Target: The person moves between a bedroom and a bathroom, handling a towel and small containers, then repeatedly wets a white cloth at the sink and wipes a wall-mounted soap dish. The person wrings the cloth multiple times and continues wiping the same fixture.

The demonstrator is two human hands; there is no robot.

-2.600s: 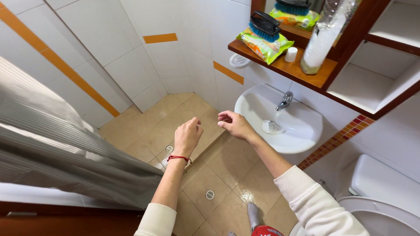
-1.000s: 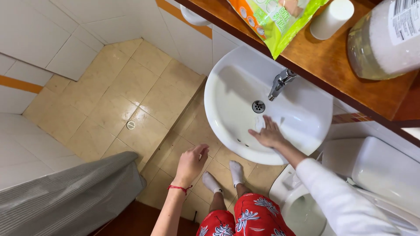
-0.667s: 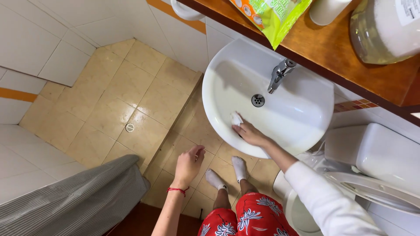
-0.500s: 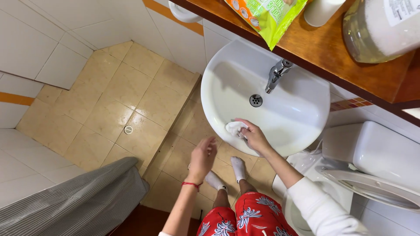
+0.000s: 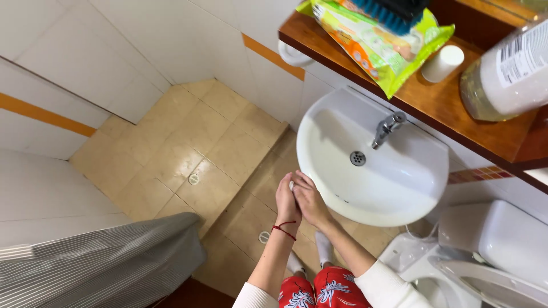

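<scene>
While both palms press together just off the front rim of the sink (image 5: pixel 319 197), a small white wad (image 5: pixel 291 185) shows between the fingertips, clasped by the left hand (image 5: pixel 287 201) and the right hand (image 5: pixel 310 201) alike. Neither hand is nearer; the wad sits at their upper ends, toward the basin, and too little shows to tell its long axis. The drain (image 5: pixel 358 158) and tap (image 5: pixel 387 127) lie up and to the right. Open floor (image 5: pixel 188 142) spreads leftward; the toilet (image 5: pixel 485 256) crowds the right side and a grey curtain (image 5: pixel 97 262) hangs at lower left.
</scene>
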